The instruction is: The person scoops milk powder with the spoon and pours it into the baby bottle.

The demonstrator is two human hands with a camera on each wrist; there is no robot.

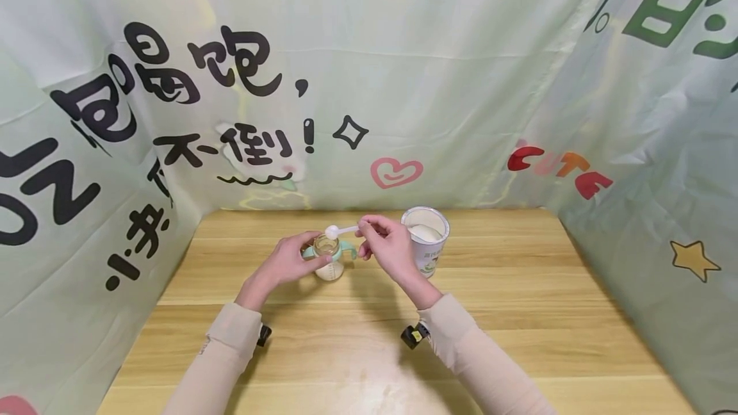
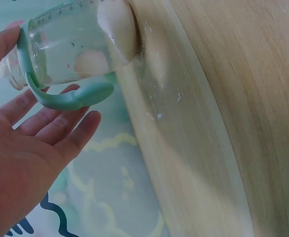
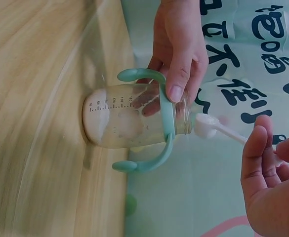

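Observation:
A clear baby bottle (image 3: 127, 116) with a mint green two-handled collar stands upright on the table, white powder at its bottom. My left hand (image 1: 295, 258) grips it around the collar, thumb on the near side and fingers behind. The bottle's mouth is uncovered. Just above that mouth is a white scoop (image 3: 206, 125) heaped with powder. Its handle is pinched between the thumb and fingers of my right hand (image 1: 387, 245). Close behind the right hand stands a powder can (image 1: 429, 255), open at the top, with white powder inside; the hand partly covers it.
The wooden table (image 1: 323, 357) ends at printed cloth walls (image 1: 461, 114) behind and on both sides. A few white specks of powder (image 2: 159, 116) lie on the wood beside the bottle. Each sleeve carries a small black wrist device (image 1: 413, 336).

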